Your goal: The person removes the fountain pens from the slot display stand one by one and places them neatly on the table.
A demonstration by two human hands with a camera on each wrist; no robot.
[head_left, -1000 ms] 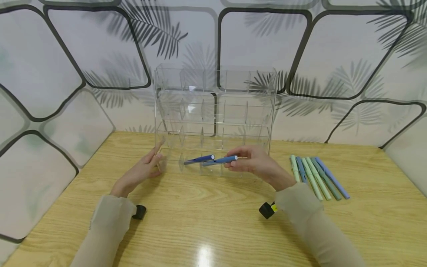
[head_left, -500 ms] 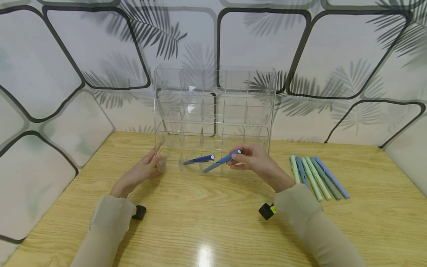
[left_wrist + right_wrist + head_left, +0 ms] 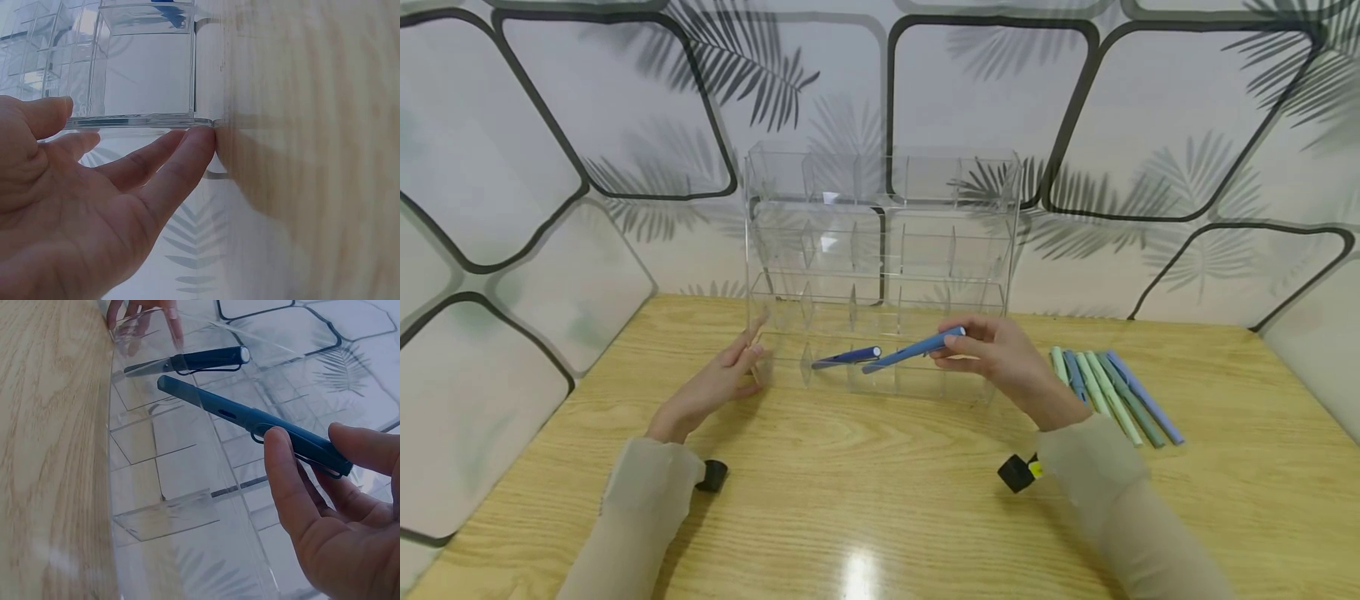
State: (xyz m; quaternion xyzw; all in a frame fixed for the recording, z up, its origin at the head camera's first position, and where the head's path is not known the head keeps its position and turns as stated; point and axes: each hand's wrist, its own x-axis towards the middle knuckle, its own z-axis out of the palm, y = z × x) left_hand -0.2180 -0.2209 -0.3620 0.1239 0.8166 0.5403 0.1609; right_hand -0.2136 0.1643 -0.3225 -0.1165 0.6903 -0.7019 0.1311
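Observation:
A blue pen (image 3: 917,348), capped and with a clip, is pinched near its upper end between the thumb and fingers of my right hand (image 3: 1011,362). It slants down to the left, its lower end overlapping the bottom row of a clear acrylic organizer (image 3: 880,287). Just left of it, a darker blue pen (image 3: 847,357) leans inside a bottom-row compartment. My left hand (image 3: 715,387) rests against the organizer's left side, fairly straight fingers (image 3: 178,169) touching the outer wall and the thumb by its front edge.
Several pens (image 3: 1123,396) in light green, dark green and blue lie side by side on the wooden table (image 3: 820,500), right of the organizer. A patterned wall (image 3: 992,92) with leaf prints stands behind.
My right hand first tilts the blue pen lower end down, then draws it to the right and lifts it slightly. The left hand and the darker blue pen stay put.

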